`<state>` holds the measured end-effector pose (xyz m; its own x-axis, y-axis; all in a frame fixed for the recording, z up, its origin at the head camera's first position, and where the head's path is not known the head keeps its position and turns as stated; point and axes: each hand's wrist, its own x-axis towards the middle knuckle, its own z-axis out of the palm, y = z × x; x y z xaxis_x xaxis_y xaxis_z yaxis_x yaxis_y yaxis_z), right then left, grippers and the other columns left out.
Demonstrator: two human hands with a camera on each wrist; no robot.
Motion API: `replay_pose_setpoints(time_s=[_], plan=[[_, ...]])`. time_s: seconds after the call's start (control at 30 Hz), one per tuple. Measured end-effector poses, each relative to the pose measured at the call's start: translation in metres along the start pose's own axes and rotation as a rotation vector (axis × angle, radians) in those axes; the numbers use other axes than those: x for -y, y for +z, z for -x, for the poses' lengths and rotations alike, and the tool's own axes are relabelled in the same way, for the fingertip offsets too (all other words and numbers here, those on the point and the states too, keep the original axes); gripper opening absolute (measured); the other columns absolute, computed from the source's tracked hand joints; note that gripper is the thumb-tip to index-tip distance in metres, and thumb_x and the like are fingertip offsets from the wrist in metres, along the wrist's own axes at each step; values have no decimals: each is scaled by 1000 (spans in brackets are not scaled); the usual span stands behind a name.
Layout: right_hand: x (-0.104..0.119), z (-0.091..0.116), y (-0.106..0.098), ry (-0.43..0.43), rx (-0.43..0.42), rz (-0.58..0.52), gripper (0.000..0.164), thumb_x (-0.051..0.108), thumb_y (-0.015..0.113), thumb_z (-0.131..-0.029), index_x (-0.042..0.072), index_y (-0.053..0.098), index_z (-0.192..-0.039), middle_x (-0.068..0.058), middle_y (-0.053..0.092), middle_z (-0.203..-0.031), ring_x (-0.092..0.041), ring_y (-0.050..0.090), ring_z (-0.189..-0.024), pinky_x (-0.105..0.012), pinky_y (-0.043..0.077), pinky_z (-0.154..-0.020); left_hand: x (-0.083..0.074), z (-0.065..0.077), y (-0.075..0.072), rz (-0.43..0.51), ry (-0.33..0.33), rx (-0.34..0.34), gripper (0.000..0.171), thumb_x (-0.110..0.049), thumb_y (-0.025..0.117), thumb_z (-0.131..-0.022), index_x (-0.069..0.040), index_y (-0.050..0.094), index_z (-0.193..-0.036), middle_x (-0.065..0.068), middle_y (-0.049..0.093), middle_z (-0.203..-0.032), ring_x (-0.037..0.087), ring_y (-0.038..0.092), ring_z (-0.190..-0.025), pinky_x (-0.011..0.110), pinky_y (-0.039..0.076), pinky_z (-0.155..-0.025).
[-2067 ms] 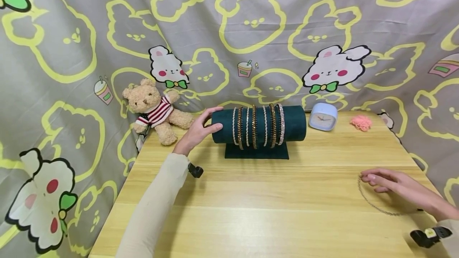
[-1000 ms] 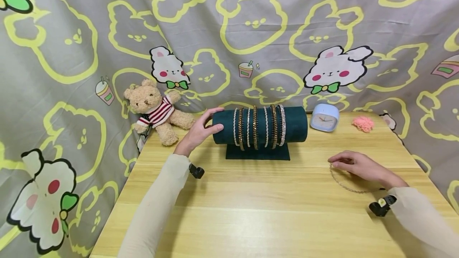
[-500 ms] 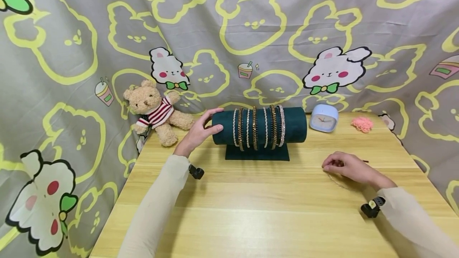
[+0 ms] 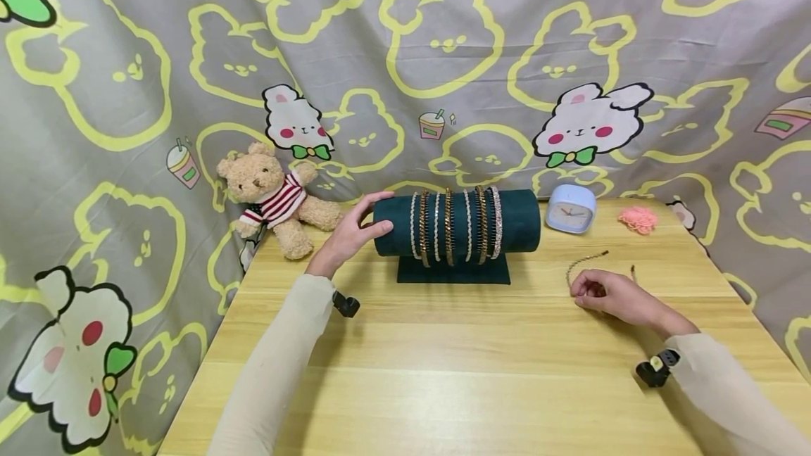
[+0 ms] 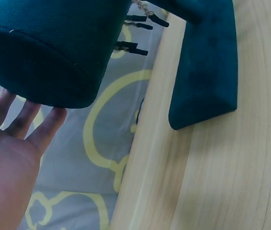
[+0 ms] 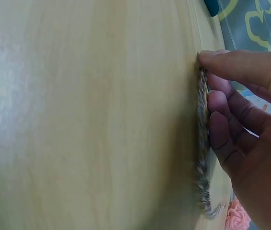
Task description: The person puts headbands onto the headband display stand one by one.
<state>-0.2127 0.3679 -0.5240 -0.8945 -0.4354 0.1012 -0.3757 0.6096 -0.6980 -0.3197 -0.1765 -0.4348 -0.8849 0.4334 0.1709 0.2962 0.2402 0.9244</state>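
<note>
My left hand (image 4: 348, 231) grips the left end of a dark green padded display stand (image 4: 523, 222), thumb on the front and fingers over the top. In the left wrist view, the fingertips (image 5: 56, 117) meet the roll's round end face. Several gold and silver beaded headbands (image 4: 448, 227) sit side by side round the roll. To the right of the stand, my right hand (image 4: 621, 300) pinches another thin beaded headband (image 4: 568, 277) between thumb and fingers, low over the table. Its dark tips point toward the back; the hand covers part of its curve. The right wrist view has this headband's beaded length (image 6: 202, 129) edge-on.
At the back right are a light blue clock (image 4: 571, 211) and a pink fluffy bundle (image 4: 638, 219). A teddy bear (image 4: 272, 192) in a striped top leans at the back left. The wooden table (image 4: 443, 385) ends against a patterned curtain (image 4: 405, 41).
My right hand has moved left with the headband, closer to the stand. The headband has swung round, its tips now toward the back rather than the right. My left hand has stayed on the roll.
</note>
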Motion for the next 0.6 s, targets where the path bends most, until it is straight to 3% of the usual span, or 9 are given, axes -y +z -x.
replay_pose_setpoints(time_s=[0.2,0.3,0.43,0.6], plan=[[3,2,-4,60,3,-16,8,5,76,-102,7,73,-109,2,68,-92,-3,57,-78,-22,49,-66,-1,0,1,9,1,3,61,-33,73,-105,-33,51,-162,3,51,-161,31,47,-149,63,40,-123],[6,4,-9,133,1,21,3,14,77,-103,11,75,-103,4,67,-86,-3,54,-73,-23,47,-64,-1,0,1,7,-2,7,60,-33,72,-105,-36,51,-161,1,50,-162,31,47,-149,62,42,-123],[6,6,-16,195,35,87,11,22,79,-102,16,75,-94,8,64,-80,-1,50,-71,-22,41,-66,0,0,0,12,-6,11,60,-34,72,-106,-35,51,-162,1,50,-162,31,46,-149,62,42,-122],[4,4,-20,204,107,43,13,21,80,-101,13,76,-92,7,63,-79,-1,49,-71,-22,40,-65,-1,0,0,19,-9,10,60,-34,72,-106,-33,51,-162,2,49,-163,32,46,-150,62,41,-123]])
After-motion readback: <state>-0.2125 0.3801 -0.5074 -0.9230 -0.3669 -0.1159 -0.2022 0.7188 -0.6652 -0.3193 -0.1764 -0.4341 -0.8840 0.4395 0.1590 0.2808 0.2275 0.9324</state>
